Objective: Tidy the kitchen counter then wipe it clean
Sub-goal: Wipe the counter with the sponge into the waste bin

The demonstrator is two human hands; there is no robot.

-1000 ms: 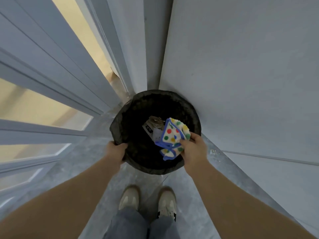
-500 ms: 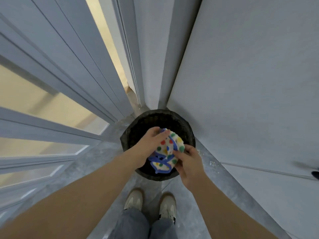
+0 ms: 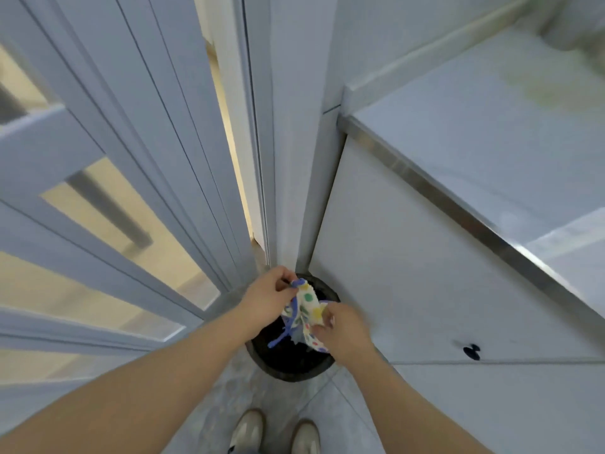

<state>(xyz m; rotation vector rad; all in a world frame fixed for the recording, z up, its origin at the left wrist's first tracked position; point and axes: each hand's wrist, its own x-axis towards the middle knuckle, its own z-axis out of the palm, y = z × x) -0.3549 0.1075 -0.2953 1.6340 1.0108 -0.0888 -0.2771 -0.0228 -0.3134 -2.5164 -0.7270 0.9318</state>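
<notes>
- Centrally, a black bin stands on the floor, in the corner between a glazed door and a white cabinet.
- Spotted cloth, edged in blue, hangs bunched directly over the bin's mouth.
- Left hand pinches the cloth's upper edge above the bin's far rim, fingers curled.
- Right hand grips the cloth's lower part above the bin's right rim, fingers curled round it.
- Counter lies beyond and to the right of the bin.
- Pale shoes stand on the bin's near side.

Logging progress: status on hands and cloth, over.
White polka-dot blue-trimmed cloth gripped by left hand and right hand. Held over round black bin. Nothing in the way.
</notes>
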